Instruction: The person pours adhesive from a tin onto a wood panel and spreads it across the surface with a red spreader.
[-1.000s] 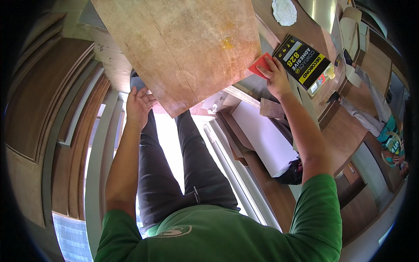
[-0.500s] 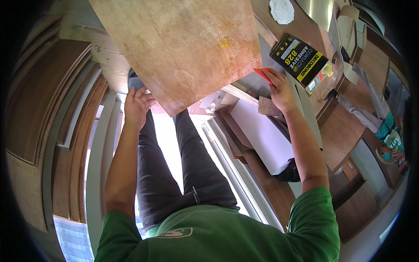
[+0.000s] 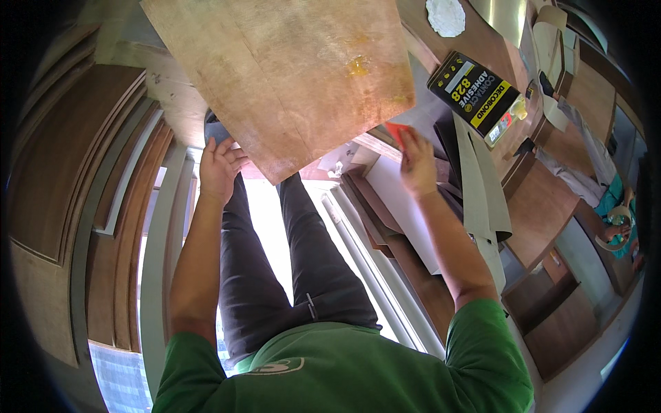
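A wooden board (image 3: 289, 76) lies in front of me, with a wet amber patch of glue toward its right side and a shiny strip along its near edge. My right hand (image 3: 418, 168) is closed around a flat red spreader (image 3: 396, 133), just off the board's near right edge. At the board's left edge, close to the near corner, my left hand (image 3: 219, 168) has its palm up and its fingers apart. Its fingertips are beside or just under the edge; I cannot tell whether they touch it.
A black and yellow rectangular adhesive can (image 3: 475, 96) stands right of the board. Beyond it lies a round white lid-like piece (image 3: 445, 17). Wooden panels (image 3: 76, 158) lean at the left. Narrow grey strips (image 3: 482, 179) are beside my right arm. Another person (image 3: 613, 193) is at the far right.
My right hand has moved left and toward me with the spreader, away from the board's right corner. My left hand and the board have hardly moved.
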Tool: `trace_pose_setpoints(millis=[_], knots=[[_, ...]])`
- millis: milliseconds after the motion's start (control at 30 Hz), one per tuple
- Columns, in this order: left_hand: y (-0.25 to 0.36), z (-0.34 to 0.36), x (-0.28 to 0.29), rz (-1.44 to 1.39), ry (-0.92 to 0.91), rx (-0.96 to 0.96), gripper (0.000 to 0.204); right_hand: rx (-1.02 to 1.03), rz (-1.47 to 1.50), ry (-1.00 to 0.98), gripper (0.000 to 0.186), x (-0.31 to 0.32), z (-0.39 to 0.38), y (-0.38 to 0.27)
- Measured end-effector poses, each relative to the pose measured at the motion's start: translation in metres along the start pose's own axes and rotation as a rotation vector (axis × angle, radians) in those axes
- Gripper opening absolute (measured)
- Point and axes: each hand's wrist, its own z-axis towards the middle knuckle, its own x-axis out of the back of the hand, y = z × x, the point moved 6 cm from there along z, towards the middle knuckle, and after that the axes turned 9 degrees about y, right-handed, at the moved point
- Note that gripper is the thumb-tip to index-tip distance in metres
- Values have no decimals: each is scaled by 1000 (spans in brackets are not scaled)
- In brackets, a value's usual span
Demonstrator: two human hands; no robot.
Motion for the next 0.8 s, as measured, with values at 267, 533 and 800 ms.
trace_pose_setpoints(millis=[267,533,800], knots=[[6,2,-4,22,-13,6,61,-363,132,-18,25,-5,67,64],[3,5,-1,2,-8,11,59,-139,210,32,25,-35,28,6],[6,1,-7,38,17,-7,66,-77,341,-25,25,-17,-6,-57]])
